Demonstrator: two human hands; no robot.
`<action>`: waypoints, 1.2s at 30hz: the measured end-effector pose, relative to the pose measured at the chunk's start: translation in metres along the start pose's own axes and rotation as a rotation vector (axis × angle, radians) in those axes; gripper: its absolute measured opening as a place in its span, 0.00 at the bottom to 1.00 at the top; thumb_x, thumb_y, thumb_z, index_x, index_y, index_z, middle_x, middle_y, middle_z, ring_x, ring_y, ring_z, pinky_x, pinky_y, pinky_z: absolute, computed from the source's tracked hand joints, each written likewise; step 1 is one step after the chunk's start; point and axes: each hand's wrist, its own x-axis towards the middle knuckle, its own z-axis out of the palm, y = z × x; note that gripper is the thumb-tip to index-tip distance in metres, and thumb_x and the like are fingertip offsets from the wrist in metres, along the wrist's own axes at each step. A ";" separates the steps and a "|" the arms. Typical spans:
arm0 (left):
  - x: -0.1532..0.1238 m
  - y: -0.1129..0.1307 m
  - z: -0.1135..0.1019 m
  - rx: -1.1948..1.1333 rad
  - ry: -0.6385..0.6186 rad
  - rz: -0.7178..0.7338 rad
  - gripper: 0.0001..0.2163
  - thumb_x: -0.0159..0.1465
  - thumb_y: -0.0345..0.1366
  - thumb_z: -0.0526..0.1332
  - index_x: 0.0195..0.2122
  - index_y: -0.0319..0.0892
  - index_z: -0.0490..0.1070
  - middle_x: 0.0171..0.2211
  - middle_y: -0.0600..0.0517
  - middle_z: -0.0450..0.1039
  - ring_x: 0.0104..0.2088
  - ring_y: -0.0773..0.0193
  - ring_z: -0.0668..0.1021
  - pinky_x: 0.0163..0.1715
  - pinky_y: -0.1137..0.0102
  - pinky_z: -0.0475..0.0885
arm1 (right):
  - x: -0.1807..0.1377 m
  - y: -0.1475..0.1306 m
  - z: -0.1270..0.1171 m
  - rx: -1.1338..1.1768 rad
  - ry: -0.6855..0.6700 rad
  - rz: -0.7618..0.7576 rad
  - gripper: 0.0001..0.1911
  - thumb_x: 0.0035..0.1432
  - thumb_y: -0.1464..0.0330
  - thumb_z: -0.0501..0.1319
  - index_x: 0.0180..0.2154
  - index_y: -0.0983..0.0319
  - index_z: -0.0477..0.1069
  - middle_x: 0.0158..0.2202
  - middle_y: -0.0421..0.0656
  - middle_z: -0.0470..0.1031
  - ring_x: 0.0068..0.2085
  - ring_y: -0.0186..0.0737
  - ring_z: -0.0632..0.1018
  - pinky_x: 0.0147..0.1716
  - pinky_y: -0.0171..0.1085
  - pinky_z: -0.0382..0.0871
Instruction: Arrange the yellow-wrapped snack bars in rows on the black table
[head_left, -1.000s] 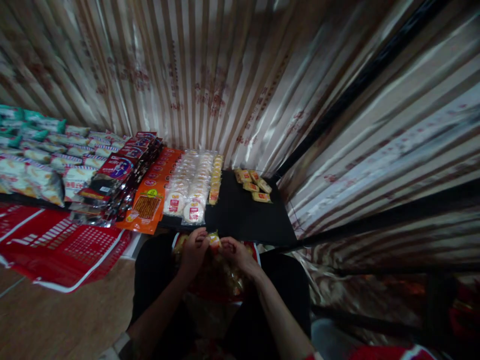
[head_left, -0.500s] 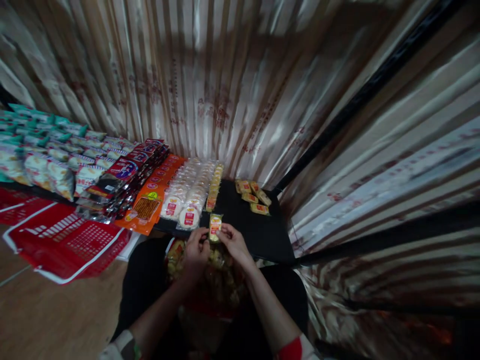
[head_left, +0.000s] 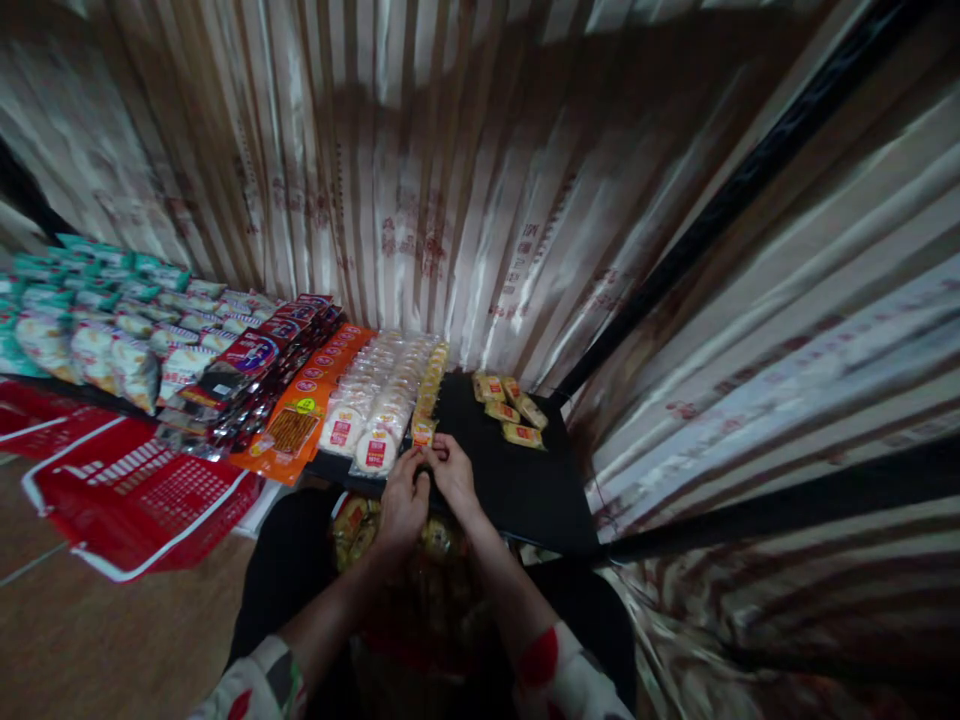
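Note:
A small yellow snack packet (head_left: 423, 435) with a red label is at the near end of a narrow row of like packets (head_left: 430, 385) on the black table (head_left: 499, 490). My left hand (head_left: 403, 495) pinches its near edge from the left. On the right side, my right hand (head_left: 454, 472) has its fingers closed on the same packet, partly covering it. Two columns of clear-wrapped round white crackers (head_left: 377, 448) lie just left of the row. Between my knees, below my hands, is a bag of more yellow packets (head_left: 442, 540), mostly in shadow.
Several loose yellow packets (head_left: 523, 435) lie toward the table's back right. Leftward are orange snack bags (head_left: 292, 430), dark red packs (head_left: 251, 355) and white-and-green bags (head_left: 135, 365). A red basket (head_left: 150, 490) is at lower left. Behind hangs a pleated curtain (head_left: 420, 170); a black pole (head_left: 675, 240) slants at right.
Both hands have moved forward with the yellow packet, from just in front of the table edge to the near end of the row. The view has shifted slightly.

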 end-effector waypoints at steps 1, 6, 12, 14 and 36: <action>0.003 0.000 0.001 -0.014 -0.004 -0.017 0.16 0.60 0.30 0.49 0.46 0.40 0.69 0.53 0.46 0.67 0.56 0.61 0.67 0.59 0.62 0.58 | 0.002 0.000 0.002 -0.029 0.010 -0.003 0.10 0.52 0.66 0.57 0.38 0.60 0.67 0.37 0.42 0.75 0.34 0.36 0.76 0.38 0.37 0.71; 0.017 -0.003 0.003 -0.063 -0.053 -0.097 0.17 0.59 0.30 0.50 0.48 0.40 0.69 0.56 0.47 0.65 0.58 0.61 0.65 0.61 0.62 0.55 | 0.011 0.001 0.008 -0.138 0.036 0.008 0.10 0.52 0.67 0.57 0.39 0.60 0.67 0.37 0.42 0.75 0.35 0.36 0.76 0.38 0.37 0.70; 0.025 -0.005 0.003 -0.068 -0.089 -0.116 0.18 0.60 0.31 0.50 0.51 0.38 0.67 0.56 0.45 0.65 0.58 0.61 0.64 0.60 0.61 0.56 | 0.019 0.003 0.012 -0.170 0.061 -0.017 0.11 0.52 0.68 0.57 0.40 0.61 0.66 0.39 0.44 0.74 0.37 0.37 0.76 0.40 0.37 0.69; 0.026 -0.005 0.003 -0.065 -0.089 -0.113 0.18 0.60 0.31 0.49 0.51 0.37 0.67 0.57 0.45 0.64 0.58 0.61 0.64 0.61 0.61 0.55 | 0.021 0.003 0.012 -0.170 0.058 -0.020 0.12 0.52 0.68 0.57 0.40 0.60 0.66 0.38 0.44 0.74 0.37 0.37 0.76 0.40 0.37 0.69; 0.023 -0.005 0.003 -0.017 -0.082 -0.071 0.17 0.61 0.32 0.49 0.48 0.39 0.69 0.57 0.45 0.64 0.58 0.60 0.65 0.59 0.60 0.58 | 0.001 0.019 0.018 -0.013 0.159 -0.231 0.20 0.52 0.70 0.54 0.49 0.61 0.66 0.41 0.47 0.71 0.39 0.39 0.75 0.37 0.37 0.72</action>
